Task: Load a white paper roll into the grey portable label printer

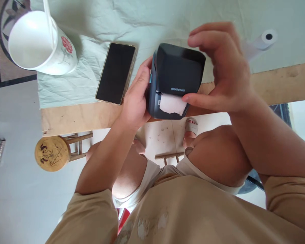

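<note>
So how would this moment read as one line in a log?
left hand: holds label printer | right hand: thumb on paper strip | phone, cup: on cloth
</note>
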{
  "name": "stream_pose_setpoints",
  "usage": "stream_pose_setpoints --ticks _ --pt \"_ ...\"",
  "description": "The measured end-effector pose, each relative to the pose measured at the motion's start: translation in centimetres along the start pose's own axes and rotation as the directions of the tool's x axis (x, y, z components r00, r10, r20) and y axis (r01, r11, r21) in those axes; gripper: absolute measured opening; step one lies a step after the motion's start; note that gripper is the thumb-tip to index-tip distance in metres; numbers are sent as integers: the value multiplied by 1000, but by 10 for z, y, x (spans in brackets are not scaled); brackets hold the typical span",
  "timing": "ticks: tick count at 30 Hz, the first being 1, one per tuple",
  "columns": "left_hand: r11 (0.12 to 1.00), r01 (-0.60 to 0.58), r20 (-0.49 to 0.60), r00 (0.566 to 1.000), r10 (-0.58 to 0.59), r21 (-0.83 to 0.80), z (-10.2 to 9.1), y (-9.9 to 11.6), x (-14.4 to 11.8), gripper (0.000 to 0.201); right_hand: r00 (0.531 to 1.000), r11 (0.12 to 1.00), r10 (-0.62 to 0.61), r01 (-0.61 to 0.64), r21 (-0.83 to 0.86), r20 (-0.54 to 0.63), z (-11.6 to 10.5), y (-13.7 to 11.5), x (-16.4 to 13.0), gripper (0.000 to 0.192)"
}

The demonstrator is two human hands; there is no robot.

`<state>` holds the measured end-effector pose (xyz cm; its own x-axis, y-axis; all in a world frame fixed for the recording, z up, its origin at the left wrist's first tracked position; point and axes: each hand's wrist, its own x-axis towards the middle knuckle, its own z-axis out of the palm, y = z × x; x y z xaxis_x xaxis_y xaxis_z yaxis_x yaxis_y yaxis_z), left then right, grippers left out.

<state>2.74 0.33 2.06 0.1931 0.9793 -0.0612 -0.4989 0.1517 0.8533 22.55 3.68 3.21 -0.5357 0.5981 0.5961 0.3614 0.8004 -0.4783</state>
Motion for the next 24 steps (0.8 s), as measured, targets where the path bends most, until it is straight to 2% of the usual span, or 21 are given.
stream_pose_setpoints --ticks 2,5,7,10,12,14,17,19,24 --pt "1000 2 52 999 -1 -27 1 0 0 34 993 995 -2 -10 -102 -115 -4 -6 0 62" --pt "999 -14 69 998 16 -36 3 -1 -1 22 962 962 108 -165 -219 -249 -8 -20 -1 36" --pt "999 -20 53 998 21 -25 4 -1 -1 19 928 945 165 -247 -217 -334 -8 -27 -2 21" --pt "999 -3 28 1000 4 -39 5 -2 -1 21 895 959 176 -250 -132 -410 -5 -30 -1 14" --pt "998 -3 15 1000 4 -57 5 -2 -1 22 903 972 171 -220 -83 -394 -4 -29 0 12" --pt "999 -7 29 1000 9 -49 4 -2 -1 21 923 968 179 -228 -107 -341 -5 -28 1 11" --pt "1000 -3 40 999 3 -7 4 -2 -1 20 947 930 245 -290 -228 -206 -7 -26 3 12" --pt "1000 -10 47 999 9 14 4 -2 -2 22 957 918 271 -289 -273 -104 -6 -25 3 13" --pt "999 -49 72 996 48 15 5 -2 -1 23 949 908 310 -277 -314 57 -2 -28 7 14"
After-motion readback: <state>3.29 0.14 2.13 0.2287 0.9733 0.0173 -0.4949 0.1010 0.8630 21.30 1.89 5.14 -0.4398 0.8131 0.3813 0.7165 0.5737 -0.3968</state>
